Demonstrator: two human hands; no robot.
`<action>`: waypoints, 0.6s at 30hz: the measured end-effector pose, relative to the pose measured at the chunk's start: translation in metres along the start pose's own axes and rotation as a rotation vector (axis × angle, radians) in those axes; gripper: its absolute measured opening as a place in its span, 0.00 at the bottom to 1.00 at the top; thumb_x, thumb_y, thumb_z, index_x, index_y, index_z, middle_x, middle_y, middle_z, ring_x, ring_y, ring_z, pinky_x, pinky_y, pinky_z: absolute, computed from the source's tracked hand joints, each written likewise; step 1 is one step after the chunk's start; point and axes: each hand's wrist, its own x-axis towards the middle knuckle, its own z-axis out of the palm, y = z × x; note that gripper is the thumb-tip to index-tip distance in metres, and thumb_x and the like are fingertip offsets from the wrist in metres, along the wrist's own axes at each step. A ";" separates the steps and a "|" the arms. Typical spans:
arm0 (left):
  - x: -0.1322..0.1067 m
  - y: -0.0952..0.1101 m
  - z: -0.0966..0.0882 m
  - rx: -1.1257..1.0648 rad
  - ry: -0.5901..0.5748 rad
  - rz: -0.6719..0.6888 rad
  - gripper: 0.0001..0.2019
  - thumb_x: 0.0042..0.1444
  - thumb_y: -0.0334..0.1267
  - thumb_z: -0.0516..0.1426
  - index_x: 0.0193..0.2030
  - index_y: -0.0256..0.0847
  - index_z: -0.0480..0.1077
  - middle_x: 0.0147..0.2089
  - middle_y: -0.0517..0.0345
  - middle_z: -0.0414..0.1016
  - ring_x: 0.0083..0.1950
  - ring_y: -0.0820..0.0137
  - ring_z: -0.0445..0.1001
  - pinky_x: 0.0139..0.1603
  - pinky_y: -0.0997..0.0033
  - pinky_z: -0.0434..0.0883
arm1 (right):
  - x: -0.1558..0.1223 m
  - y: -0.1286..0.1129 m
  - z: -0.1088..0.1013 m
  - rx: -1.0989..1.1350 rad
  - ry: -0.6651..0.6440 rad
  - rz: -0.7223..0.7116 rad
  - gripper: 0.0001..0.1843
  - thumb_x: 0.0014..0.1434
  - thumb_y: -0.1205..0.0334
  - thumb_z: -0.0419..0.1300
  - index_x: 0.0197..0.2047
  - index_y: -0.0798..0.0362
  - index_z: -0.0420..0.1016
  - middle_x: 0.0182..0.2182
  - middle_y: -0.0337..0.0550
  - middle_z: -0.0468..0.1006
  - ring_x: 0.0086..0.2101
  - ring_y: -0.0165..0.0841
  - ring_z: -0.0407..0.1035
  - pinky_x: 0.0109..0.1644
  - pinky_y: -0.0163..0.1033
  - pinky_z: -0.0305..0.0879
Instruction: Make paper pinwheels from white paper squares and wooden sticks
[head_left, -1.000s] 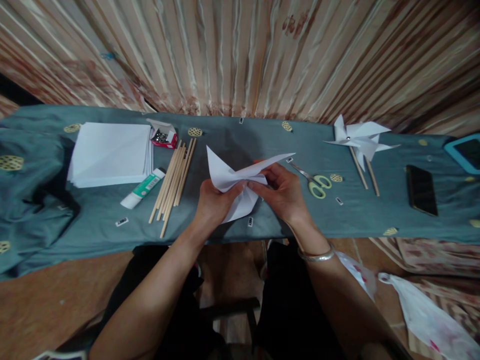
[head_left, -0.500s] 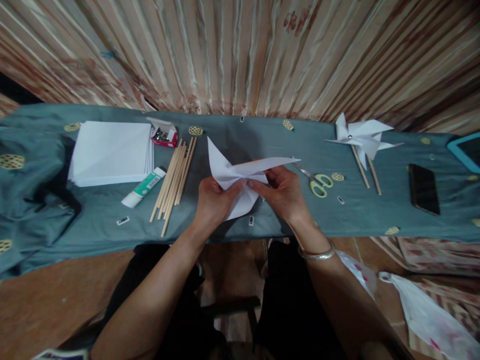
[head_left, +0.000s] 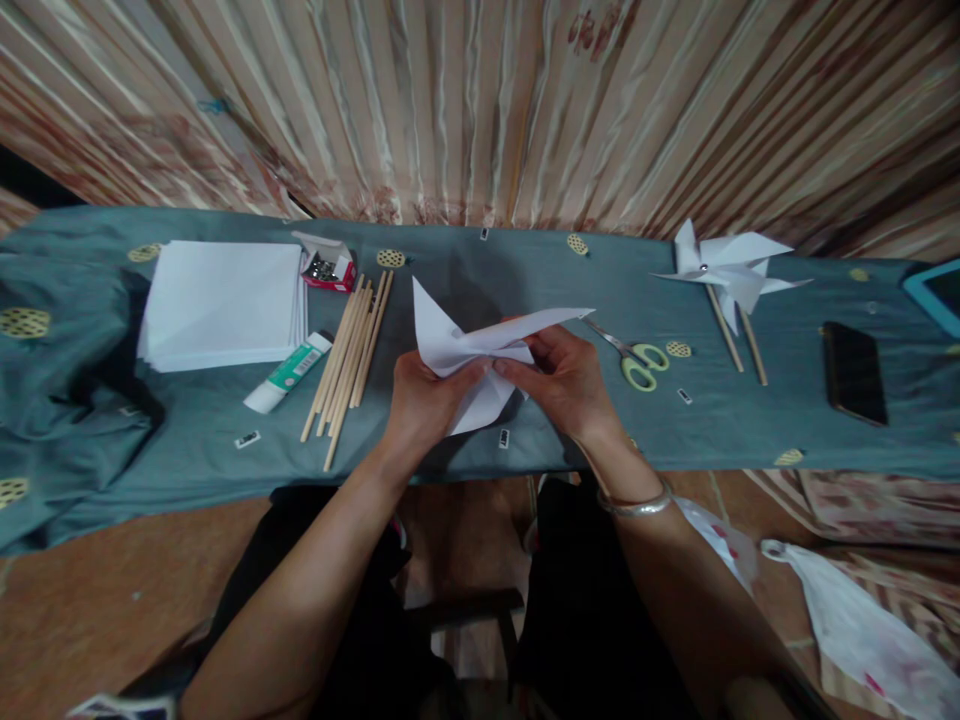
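Observation:
Both my hands pinch a folded white paper piece (head_left: pixel 457 345) at its middle, just above the near edge of the teal-covered table (head_left: pixel 525 270). My left hand (head_left: pixel 424 400) grips it from the left, thumb on top. My right hand (head_left: pixel 566 380), with a silver bangle on the wrist, presses the folded flaps from the right. Pointed paper flaps stick up to the left and out to the right. A bundle of wooden sticks (head_left: pixel 349 350) lies left of my left hand.
A stack of white paper (head_left: pixel 221 305), a glue tube (head_left: pixel 286 375) and a small red box of pins (head_left: pixel 326 268) lie at left. Green-handled scissors (head_left: pixel 634 362), finished paper pinwheels (head_left: pixel 724 270), a black phone (head_left: pixel 853 372) and a teal tablet (head_left: pixel 937 295) lie at right. A curtain hangs behind.
My hands and the paper hold almost the same pose; the view has only shifted slightly.

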 end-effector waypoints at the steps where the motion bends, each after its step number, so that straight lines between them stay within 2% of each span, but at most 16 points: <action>1: 0.000 -0.001 0.000 -0.004 -0.002 0.003 0.14 0.43 0.42 0.69 0.35 0.36 0.80 0.37 0.52 0.84 0.37 0.62 0.81 0.38 0.67 0.76 | 0.000 0.000 0.000 0.008 -0.001 0.006 0.17 0.49 0.58 0.69 0.43 0.49 0.75 0.39 0.42 0.83 0.41 0.39 0.77 0.47 0.47 0.74; 5: 0.001 -0.002 -0.002 -0.025 -0.019 0.008 0.15 0.44 0.42 0.68 0.37 0.36 0.80 0.36 0.52 0.83 0.36 0.63 0.80 0.38 0.68 0.76 | 0.000 -0.001 0.000 -0.008 0.006 0.041 0.22 0.48 0.58 0.70 0.47 0.49 0.75 0.38 0.40 0.84 0.39 0.37 0.78 0.43 0.44 0.75; 9: 0.001 0.002 -0.002 -0.041 -0.034 0.013 0.12 0.43 0.41 0.68 0.34 0.37 0.80 0.35 0.53 0.83 0.36 0.64 0.80 0.37 0.70 0.76 | 0.000 0.000 -0.002 -0.045 -0.004 0.032 0.21 0.49 0.58 0.69 0.48 0.49 0.75 0.33 0.38 0.82 0.35 0.34 0.76 0.39 0.42 0.74; 14: 0.001 0.005 -0.003 -0.010 -0.034 -0.002 0.12 0.43 0.41 0.68 0.33 0.36 0.80 0.32 0.54 0.83 0.33 0.65 0.79 0.34 0.72 0.75 | 0.001 0.002 -0.002 -0.043 -0.024 0.034 0.21 0.50 0.58 0.68 0.48 0.49 0.75 0.36 0.41 0.82 0.38 0.37 0.76 0.40 0.44 0.74; 18: 0.002 0.003 -0.004 -0.004 -0.043 0.031 0.10 0.45 0.39 0.68 0.33 0.37 0.80 0.33 0.55 0.83 0.35 0.66 0.80 0.35 0.73 0.75 | 0.001 0.001 -0.002 -0.049 -0.005 0.032 0.20 0.49 0.59 0.69 0.46 0.50 0.75 0.34 0.40 0.82 0.36 0.36 0.77 0.40 0.43 0.74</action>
